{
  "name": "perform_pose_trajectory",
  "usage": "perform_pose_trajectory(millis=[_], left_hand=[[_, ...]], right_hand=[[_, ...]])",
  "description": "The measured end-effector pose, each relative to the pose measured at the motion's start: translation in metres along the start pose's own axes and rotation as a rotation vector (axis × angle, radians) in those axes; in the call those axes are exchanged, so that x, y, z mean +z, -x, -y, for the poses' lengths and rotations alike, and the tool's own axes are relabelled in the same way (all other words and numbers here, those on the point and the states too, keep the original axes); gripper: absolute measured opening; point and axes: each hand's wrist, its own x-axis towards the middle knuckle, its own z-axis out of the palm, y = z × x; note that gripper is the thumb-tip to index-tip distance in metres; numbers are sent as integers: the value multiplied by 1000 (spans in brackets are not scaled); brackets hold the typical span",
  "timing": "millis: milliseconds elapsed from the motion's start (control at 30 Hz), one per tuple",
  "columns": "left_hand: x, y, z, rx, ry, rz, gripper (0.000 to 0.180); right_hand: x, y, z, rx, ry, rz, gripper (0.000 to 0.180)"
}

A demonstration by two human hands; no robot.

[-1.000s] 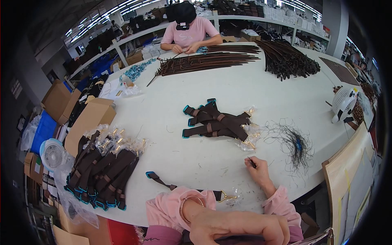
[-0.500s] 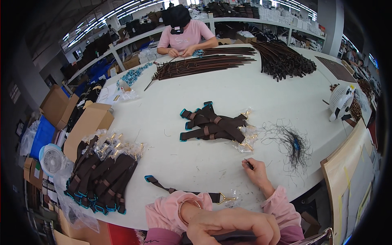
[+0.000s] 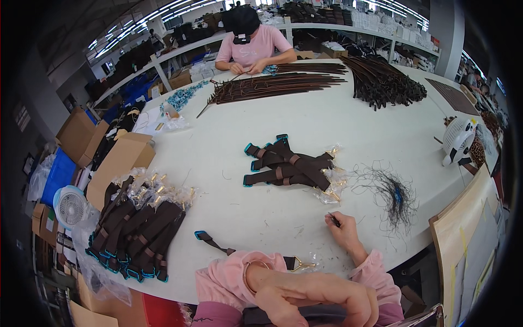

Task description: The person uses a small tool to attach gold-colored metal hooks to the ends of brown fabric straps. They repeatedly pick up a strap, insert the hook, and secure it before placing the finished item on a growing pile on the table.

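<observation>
My left hand (image 3: pixel 318 291) is raised close to the camera at the lower edge, a thin bangle at its wrist. Its fingers bend loosely, apart from the thumb, and I see nothing between them. Below and behind that arm lies a single dark brown strap (image 3: pixel 215 243), with a teal buckle at one end and a gold hook in clear plastic at the other; the sleeve hides its middle. Resting on the table to the right, my right hand (image 3: pixel 346 235) is closed around a small dark pointed tool (image 3: pixel 334 220), mostly hidden by the fingers.
Crossed straps (image 3: pixel 289 166) lie mid-table, with a tangle of dark threads (image 3: pixel 395 196) to their right. A larger strap pile (image 3: pixel 139 234) sits at left. Across the table, a person in pink (image 3: pixel 253 52) handles thin brown strips (image 3: pixel 278 87). A small fan (image 3: pixel 456 139) stands at right.
The whole view has shifted slightly. My left hand has moved a little to the right and downward, its thumb further from the fingers. My right hand stays in place with the tool.
</observation>
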Motion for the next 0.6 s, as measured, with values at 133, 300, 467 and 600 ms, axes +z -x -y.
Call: perform_pose_trajectory(millis=[133, 300, 467, 600], left_hand=[[3, -1, -5, 31, -31, -8, 49], [-1, 6, -8, 63, -81, -9, 42], [-5, 8, -15, 129, -153, 14, 37], [-1, 10, -20, 152, -216, -25, 35]], right_hand=[[0, 1, 2, 1, 12, 3, 15], [0, 1, 3, -9, -12, -12, 13], [1, 1, 0, -8, -5, 14, 13], [1, 1, -6, -5, -9, 10, 13]])
